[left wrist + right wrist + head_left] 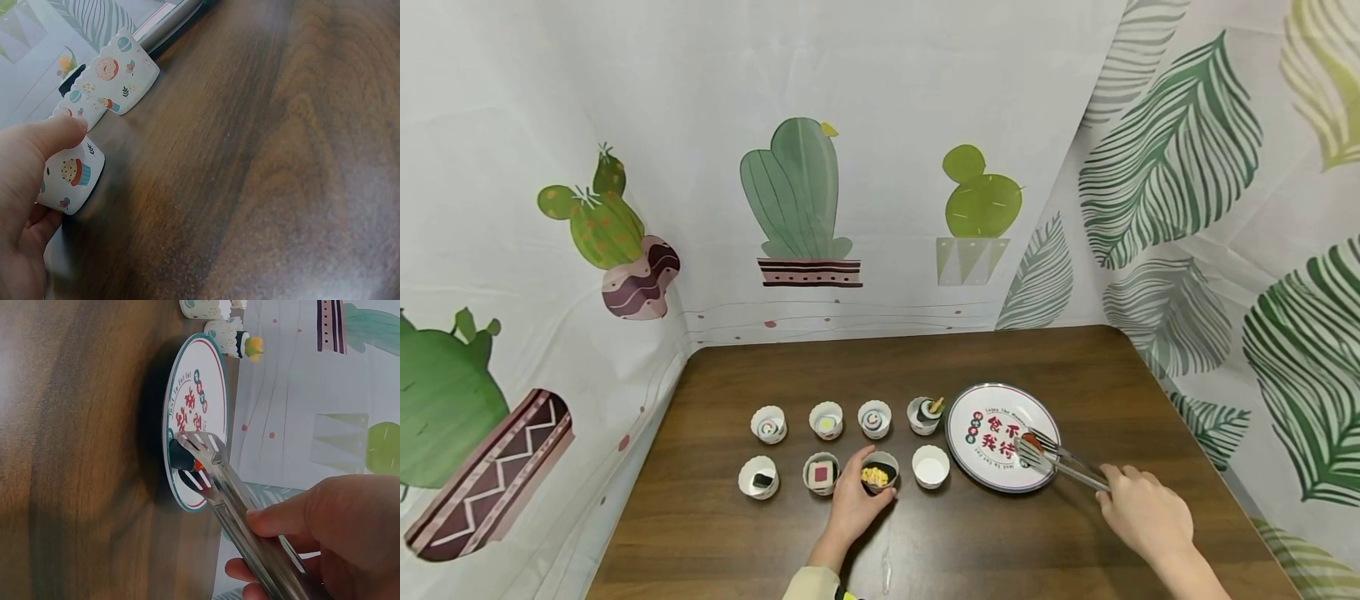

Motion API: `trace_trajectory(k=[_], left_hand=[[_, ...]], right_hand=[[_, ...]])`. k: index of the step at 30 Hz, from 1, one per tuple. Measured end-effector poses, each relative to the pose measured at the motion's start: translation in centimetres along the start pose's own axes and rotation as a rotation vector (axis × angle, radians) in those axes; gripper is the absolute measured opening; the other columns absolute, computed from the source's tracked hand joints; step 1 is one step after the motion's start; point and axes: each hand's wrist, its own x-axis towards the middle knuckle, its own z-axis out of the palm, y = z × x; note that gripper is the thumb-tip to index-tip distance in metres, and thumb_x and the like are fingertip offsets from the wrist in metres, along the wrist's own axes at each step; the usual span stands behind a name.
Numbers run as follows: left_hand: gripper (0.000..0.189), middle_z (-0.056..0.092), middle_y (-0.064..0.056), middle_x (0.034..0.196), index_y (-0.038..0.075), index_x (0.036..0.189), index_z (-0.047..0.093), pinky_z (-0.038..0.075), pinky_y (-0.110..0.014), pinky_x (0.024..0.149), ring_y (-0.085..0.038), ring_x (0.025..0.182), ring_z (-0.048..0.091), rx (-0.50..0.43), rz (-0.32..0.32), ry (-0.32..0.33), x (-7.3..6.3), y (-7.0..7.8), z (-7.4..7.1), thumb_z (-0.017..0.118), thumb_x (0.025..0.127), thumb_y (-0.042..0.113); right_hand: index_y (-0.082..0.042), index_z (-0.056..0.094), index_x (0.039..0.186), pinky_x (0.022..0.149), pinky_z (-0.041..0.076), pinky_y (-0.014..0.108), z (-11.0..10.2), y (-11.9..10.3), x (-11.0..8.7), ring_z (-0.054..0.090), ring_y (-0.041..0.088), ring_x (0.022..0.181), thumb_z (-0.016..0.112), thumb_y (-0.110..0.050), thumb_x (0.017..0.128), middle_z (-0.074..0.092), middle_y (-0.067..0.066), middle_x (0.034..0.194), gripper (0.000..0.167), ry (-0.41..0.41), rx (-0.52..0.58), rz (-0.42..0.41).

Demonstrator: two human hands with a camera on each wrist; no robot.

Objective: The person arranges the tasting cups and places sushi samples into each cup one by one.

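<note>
My left hand grips a white paper cup, thumb on the near side. Inside that cup is a dark sushi piece topped with yellow bits. My right hand holds metal tongs with slotted ends. These ends lie around a dark sushi piece with a red-orange top, at the right side of the round white plate with red lettering. The tongs partly hide the piece. Just right of my left hand stands a paper cup with no sushi in it.
Left of my left hand are a cup with a square pink-centred piece and a cup with a small dark one. Several cups of sushi form a back row, including one beside the plate. A patterned cloth hangs behind the wooden table.
</note>
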Motion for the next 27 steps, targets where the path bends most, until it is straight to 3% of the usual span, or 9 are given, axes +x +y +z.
trace_trajectory(k=[7, 19, 27], left_hand=[[0.073, 0.057, -0.009, 0.12, 0.011, 0.129, 0.048, 0.043, -0.044, 0.09, -0.025, 0.11, 0.055, -0.001, 0.011, 0.001, -0.09, -0.03, 0.03, 0.08, 0.063, 0.02], [0.075, 0.058, -0.007, 0.12, 0.012, 0.129, 0.047, 0.043, -0.044, 0.089, -0.025, 0.109, 0.055, 0.016, 0.022, 0.011, -0.12, 0.0, 0.0, 0.081, 0.062, 0.02], [0.077, 0.057, -0.006, 0.12, 0.011, 0.129, 0.046, 0.043, -0.043, 0.09, -0.023, 0.108, 0.055, 0.029, 0.04, -0.001, 0.01, 0.07, -0.07, 0.081, 0.062, 0.021]], right_hand=[[0.001, 0.066, 0.094, 0.059, 0.048, 0.05, 0.16, -0.2, 0.03, 0.06, 0.037, 0.069, 0.071, -0.012, 0.069, 0.065, 0.019, 0.083, 0.029, 0.042, -0.018, -0.024], [0.0, 0.066, 0.097, 0.061, 0.047, 0.05, 0.18, 0.01, 0.02, 0.06, 0.037, 0.071, 0.07, -0.012, 0.07, 0.065, 0.018, 0.083, 0.03, 0.02, -0.016, -0.009], [-0.001, 0.066, 0.096, 0.058, 0.047, 0.05, 0.29, 0.04, -0.04, 0.059, 0.036, 0.068, 0.071, -0.012, 0.069, 0.065, 0.016, 0.081, 0.03, 0.048, -0.011, -0.014]])
